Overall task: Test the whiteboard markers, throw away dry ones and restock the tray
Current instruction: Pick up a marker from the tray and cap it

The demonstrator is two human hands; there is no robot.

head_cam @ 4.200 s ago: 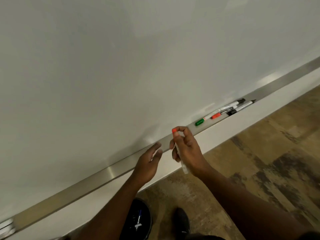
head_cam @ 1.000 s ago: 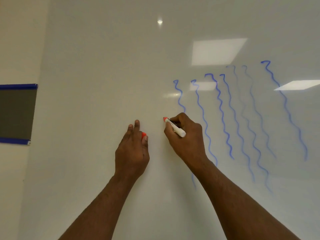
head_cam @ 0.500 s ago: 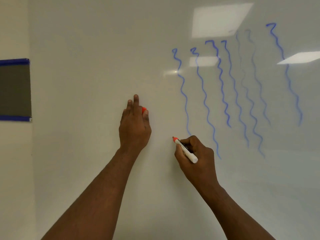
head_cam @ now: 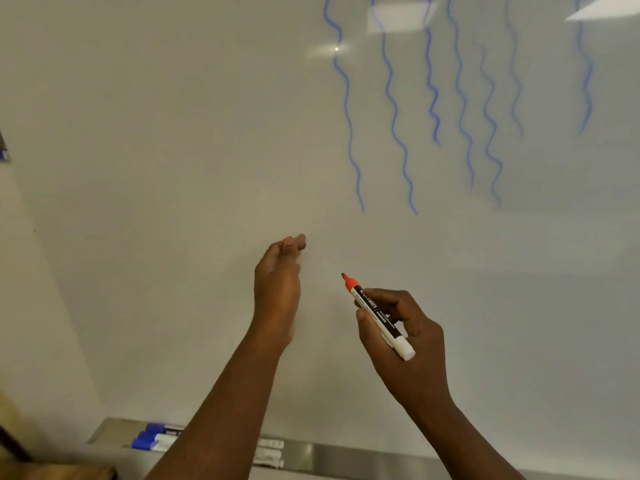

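Note:
My right hand grips an uncapped red marker, white-bodied with a black label, its red tip pointing up-left and just off the whiteboard. My left hand pinches the marker's red cap between fingertips, left of the marker tip. No red line shows on the board near the tip. Several blue wavy lines run down the board's upper right. The metal marker tray runs along the board's bottom edge.
Blue-capped markers lie at the tray's left end, partly hidden behind my left forearm, with white marker bodies showing to its right. A dark blue-edged panel peeks in at the left edge.
The view has tilted down, bringing the tray into sight. My right hand has drawn the marker down and away from the board. My left hand has come off the board with the cap.

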